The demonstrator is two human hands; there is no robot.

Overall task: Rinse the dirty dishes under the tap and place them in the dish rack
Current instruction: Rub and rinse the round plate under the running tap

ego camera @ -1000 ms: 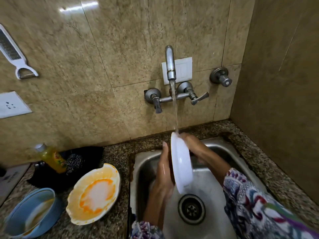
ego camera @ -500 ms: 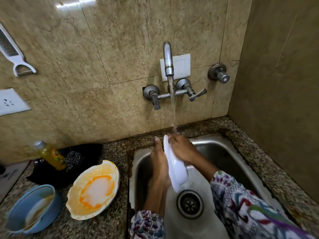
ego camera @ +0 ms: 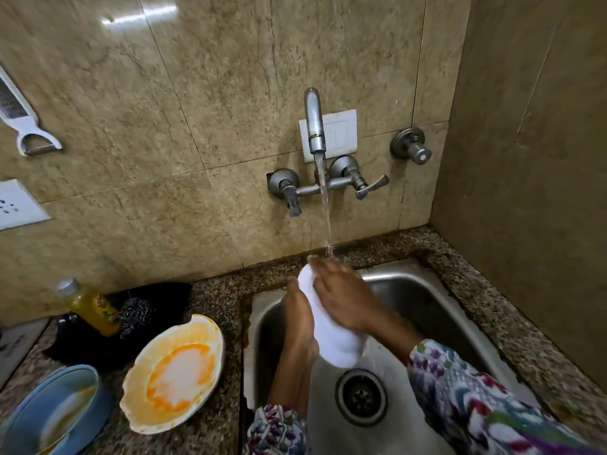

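Observation:
A white dish is held on edge over the steel sink, its top under the water running from the wall tap. My left hand grips it from the left side. My right hand lies flat across its right face, fingers near the stream. On the counter to the left sit a white dish stained orange and a blue bowl with residue inside. No dish rack is in view.
A yellow soap bottle and a steel scrubber rest on a black cloth behind the dirty dishes. The drain is open below the dish. A peeler hangs on the tiled wall; a side wall closes the right.
The white dish has tilted from nearly upright to leaning right. My right hand slid from its far rim onto its face.

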